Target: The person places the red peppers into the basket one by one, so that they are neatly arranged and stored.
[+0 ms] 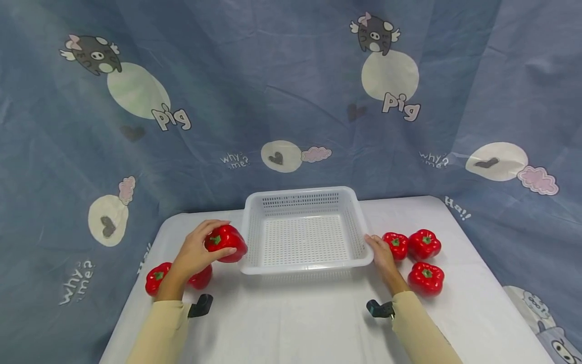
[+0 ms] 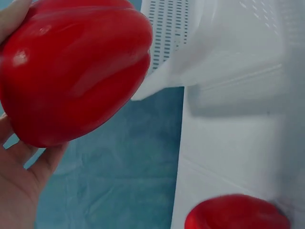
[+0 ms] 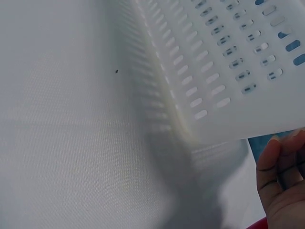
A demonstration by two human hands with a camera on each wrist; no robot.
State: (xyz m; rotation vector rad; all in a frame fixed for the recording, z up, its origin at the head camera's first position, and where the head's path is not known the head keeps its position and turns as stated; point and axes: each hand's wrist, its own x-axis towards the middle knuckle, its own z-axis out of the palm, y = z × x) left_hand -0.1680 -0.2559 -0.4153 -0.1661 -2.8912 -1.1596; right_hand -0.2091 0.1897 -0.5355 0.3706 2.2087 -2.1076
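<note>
Sleeves [image 1: 156,331], two, cream. Left hand [image 1: 195,250]: grasping one pepper [image 1: 227,242], held up between the tabletop's far-left corner [image 1: 175,230] and the basket [image 1: 306,268]. Right hand [image 1: 383,257]: pinching the basket's right rim. Handling note: best keep pepper clear of rim, basket steady.

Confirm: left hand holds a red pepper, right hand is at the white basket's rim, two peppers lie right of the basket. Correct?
Not quite: the head view shows three red peppers right of the white basket, not two. The left hand, held pepper and right hand are as stated.
</note>
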